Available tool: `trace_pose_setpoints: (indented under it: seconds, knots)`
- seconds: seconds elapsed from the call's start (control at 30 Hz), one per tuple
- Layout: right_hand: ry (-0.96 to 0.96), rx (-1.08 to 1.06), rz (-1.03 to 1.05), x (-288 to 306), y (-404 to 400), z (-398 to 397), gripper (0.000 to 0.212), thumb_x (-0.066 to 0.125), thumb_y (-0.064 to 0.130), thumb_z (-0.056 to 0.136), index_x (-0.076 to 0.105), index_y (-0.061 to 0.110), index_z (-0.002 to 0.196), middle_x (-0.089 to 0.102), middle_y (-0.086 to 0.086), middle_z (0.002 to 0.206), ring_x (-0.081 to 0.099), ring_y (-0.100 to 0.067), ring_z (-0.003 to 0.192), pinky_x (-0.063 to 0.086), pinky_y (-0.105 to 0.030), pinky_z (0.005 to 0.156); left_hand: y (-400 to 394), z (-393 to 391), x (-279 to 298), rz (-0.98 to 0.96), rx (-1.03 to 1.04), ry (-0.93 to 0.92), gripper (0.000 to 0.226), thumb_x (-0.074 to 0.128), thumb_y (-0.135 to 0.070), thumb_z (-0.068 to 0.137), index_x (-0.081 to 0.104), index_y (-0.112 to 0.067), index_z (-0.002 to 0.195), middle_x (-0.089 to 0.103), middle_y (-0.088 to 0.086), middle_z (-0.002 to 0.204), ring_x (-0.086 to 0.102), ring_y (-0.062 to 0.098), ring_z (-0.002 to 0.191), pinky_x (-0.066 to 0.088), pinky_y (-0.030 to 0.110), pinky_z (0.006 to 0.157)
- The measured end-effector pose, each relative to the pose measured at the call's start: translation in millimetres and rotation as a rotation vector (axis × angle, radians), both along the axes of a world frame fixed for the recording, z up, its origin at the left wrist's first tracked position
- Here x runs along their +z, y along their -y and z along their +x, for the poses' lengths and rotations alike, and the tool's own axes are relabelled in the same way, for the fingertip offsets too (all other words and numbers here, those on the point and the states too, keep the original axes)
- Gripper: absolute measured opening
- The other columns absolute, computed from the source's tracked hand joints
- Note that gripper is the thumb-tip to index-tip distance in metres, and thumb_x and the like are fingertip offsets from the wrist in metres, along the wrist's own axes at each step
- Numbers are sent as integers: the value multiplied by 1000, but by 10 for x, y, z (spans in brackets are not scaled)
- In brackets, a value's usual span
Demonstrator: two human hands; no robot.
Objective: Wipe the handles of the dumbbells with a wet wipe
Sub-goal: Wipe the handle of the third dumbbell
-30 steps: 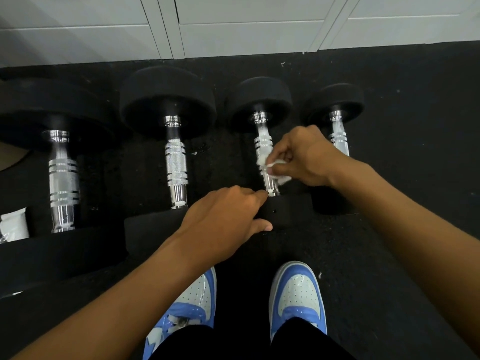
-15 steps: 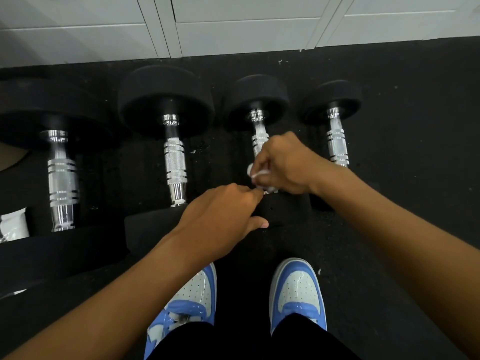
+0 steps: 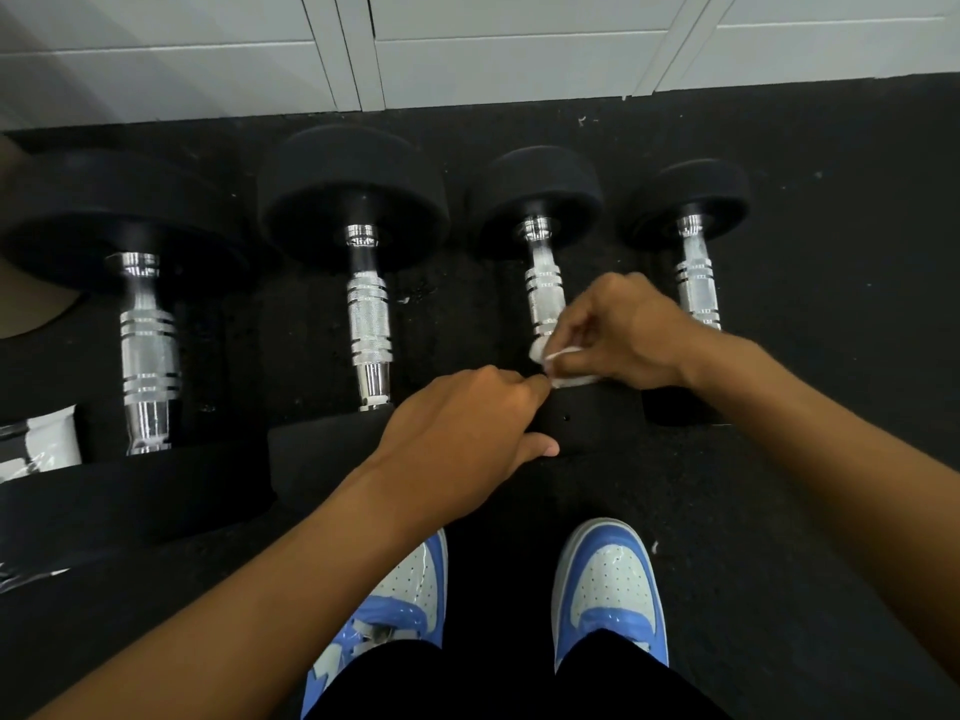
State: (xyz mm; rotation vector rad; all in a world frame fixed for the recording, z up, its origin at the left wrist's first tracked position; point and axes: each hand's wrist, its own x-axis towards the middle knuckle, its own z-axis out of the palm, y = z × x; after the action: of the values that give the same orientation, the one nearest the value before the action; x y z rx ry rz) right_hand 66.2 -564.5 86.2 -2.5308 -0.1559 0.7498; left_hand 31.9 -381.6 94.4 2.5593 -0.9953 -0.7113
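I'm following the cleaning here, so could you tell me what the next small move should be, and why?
Probably slide the wipe back up the handle: the right hand pinches it at the near end, and the left hand rests on that dumbbell's near weight.
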Motion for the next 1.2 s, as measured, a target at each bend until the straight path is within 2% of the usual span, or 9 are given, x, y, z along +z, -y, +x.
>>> trace_pose_setpoints:
  seconds: [0.1, 0.2, 0.43, 0.57, 0.63, 0.77, 0.9, 1.0, 1.2]
  knots:
    - [118, -92, 33, -39, 59, 121, 11, 80, 26, 72, 77, 20, 80, 67, 5, 69, 55, 1, 58, 35, 1, 60, 8, 2, 8, -10, 10, -10, 52, 47, -51, 93, 44, -22, 135, 59, -2, 125, 58, 21, 109, 49, 34, 87]
    - [233, 6, 5, -123, -92, 110, 10, 77, 23, 73, 77, 17, 82, 68, 3, 78, 57, -4, 71, 39, -7, 67, -2, 5, 8, 1, 7, -21, 51, 49, -50, 92, 46, -20, 132, 60, -1, 122, 59, 22, 108, 49, 38, 88]
    - [171, -62, -6, -47, 125, 148, 13, 78, 23, 74, 77, 18, 86, 64, 9, 72, 54, 8, 61, 32, 2, 62, -13, -7, 3, -4, 17, -8, 50, 47, -51, 92, 46, -21, 133, 59, -3, 122, 58, 20, 107, 49, 34, 85]
    - [244, 106, -100, -208, -177, 180, 13, 66, 21, 79, 75, 17, 88, 67, -8, 95, 64, -24, 88, 49, -27, 78, -10, 0, 8, -2, 13, -13, 51, 48, -50, 92, 45, -20, 134, 59, -1, 123, 58, 22, 109, 48, 38, 88]
    - [232, 243, -109, -194, -193, 86, 14, 66, 19, 80, 74, 14, 90, 65, -10, 96, 62, -27, 91, 50, -35, 81, -9, -3, 4, 13, -7, 0, 50, 47, -50, 93, 45, -19, 133, 59, -1, 122, 58, 22, 108, 48, 37, 87]
    - [111, 116, -135, -84, -33, 277, 13, 73, 26, 78, 75, 21, 90, 65, -8, 98, 60, -18, 85, 44, -23, 76, -11, -7, -6, -11, 16, 7, 50, 47, -51, 93, 46, -20, 132, 60, -1, 120, 59, 22, 106, 49, 36, 85]
    - [194, 184, -260, -169, -282, 344, 13, 64, 18, 83, 67, 13, 94, 57, -15, 107, 59, -34, 91, 51, -35, 77, -4, -8, -1, -20, 16, -5, 50, 48, -50, 93, 46, -20, 132, 59, -1, 121, 59, 21, 106, 49, 36, 86]
    - [235, 331, -212, -149, -263, 97, 16, 58, 18, 87, 66, 9, 98, 51, -10, 106, 56, -30, 93, 50, -41, 78, -15, -1, -7, -15, 6, 9, 48, 48, -49, 93, 46, -19, 131, 59, -1, 119, 59, 20, 104, 50, 35, 84]
    - [229, 159, -98, -143, 26, 218, 22, 66, 26, 85, 72, 24, 105, 46, 2, 96, 58, -22, 97, 48, -33, 85, -10, -14, 4, -28, 21, 18, 50, 45, -52, 93, 44, -21, 133, 58, -3, 123, 58, 20, 106, 49, 33, 84]
